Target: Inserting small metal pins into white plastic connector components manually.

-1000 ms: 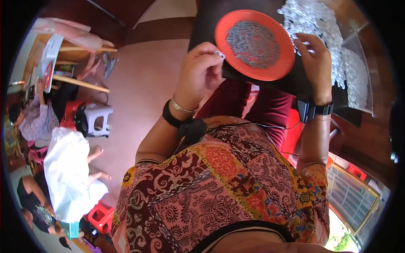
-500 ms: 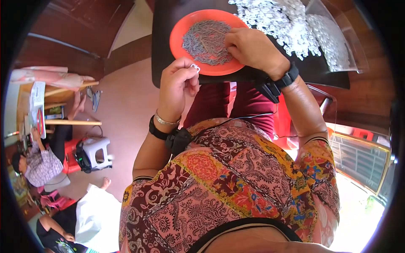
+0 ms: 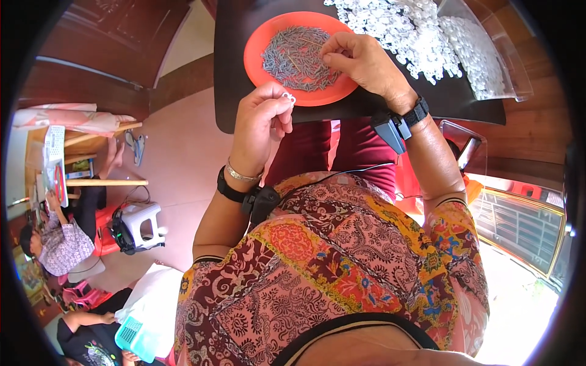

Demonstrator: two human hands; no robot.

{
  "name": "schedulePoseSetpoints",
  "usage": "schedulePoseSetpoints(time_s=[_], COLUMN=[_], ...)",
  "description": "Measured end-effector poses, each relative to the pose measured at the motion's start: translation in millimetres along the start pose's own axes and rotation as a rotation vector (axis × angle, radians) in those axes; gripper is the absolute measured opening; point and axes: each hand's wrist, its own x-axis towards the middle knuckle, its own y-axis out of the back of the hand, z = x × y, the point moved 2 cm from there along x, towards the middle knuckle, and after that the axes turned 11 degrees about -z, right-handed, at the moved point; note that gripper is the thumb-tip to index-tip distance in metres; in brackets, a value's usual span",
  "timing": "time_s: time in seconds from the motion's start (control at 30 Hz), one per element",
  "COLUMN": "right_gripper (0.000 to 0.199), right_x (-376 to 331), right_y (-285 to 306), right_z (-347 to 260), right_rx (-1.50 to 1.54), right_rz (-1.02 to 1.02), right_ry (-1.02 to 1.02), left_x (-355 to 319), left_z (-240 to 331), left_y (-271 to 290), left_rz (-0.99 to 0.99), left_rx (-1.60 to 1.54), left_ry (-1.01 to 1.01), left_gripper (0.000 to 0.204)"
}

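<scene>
My left hand (image 3: 261, 117) pinches a small white plastic clip (image 3: 289, 97) with rounded loops between thumb and fingertips, close to the near rim of an orange-red plate (image 3: 254, 73). Small grey nail-like pins (image 3: 287, 46) lie spread inside the plate, with a couple of thin tan sticks among them. Over the plate's right side is my right hand (image 3: 366, 66), thumb and forefinger pressed together; whatever they hold is too small to make out. A heap of similar white clips (image 3: 397, 30) lies to the right of the plate.
A clear plastic bin (image 3: 476, 61) of white pieces lies at the dark table's (image 3: 232, 91) right. To the left, one person (image 3: 67, 244) sits by a grey-white stool (image 3: 141, 226). Another person (image 3: 91, 329) at lower left handles a turquoise basket (image 3: 137, 338) and a white sack.
My right hand has lifted slightly from the pins and shifted right, its fingers now pinched. My left hand keeps the clip, slightly moved. At lower left, a turquoise basket has come into view.
</scene>
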Motion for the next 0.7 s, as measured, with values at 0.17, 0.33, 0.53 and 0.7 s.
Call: schedulePoseSetpoints(time_s=[0.17,0.33,0.53,0.7], right_gripper=[0.013,0.01,0.009,0.009], right_x=[0.4,7.4,7.9,2.2], right_y=[7.4,-8.9,-9.0,2.0], right_z=[-10.2,-7.3,-0.9,-13.3], right_rx=[-0.526,-0.696,-0.725,-0.773], right_rz=[-0.022,-0.019,0.012,0.029], right_ry=[0.18,0.249,0.203,0.252], left_x=[-0.5,-2.6,-3.3,-6.1], left_z=[-2.6,-3.5,-5.3,-3.7], left_y=[0.8,2.7,4.3,6.3], left_rz=[0.026,0.025,0.013,-0.001], left_rx=[-0.012,-0.005,-0.004,0.045], left_ry=[-0.027,-0.03,-0.031,0.008], left_gripper=[0.013,0.012,0.013,0.012])
